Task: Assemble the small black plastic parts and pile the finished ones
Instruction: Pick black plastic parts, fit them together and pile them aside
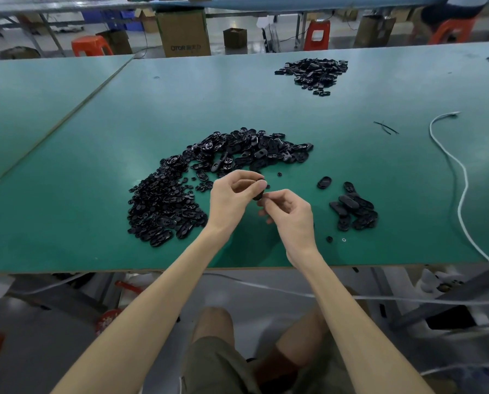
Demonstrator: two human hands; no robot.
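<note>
1. Left hand (pixel 232 196): thumb and fingers curled, pinching a black oval part (pixel 258 191) held above the green table (pixel 95 137).
2. Right hand (pixel 293 214): fingers curled, tips pinching the same part's lower end.
3. Loose heap (pixel 163 206) lies left of the hands and a small pile (pixel 355 209) lies to the right.

**One head-worn camera, facing forward and down**

A single wide-angle view is taken from the person's head, facing forward and down. The green tabletop (pixel 266 109) is seen from above its near edge, which is crossed by both forearms (pixel 158 294). Its far edge lies high in the frame, with workshop floor (pixel 216 32) shown beyond. The left hand (pixel 232 194) and right hand (pixel 291 214) are seen close, near the middle, with a small black part (pixel 259 191) pinched between them. The person's lap (pixel 217 351) is caught at the bottom.
</note>
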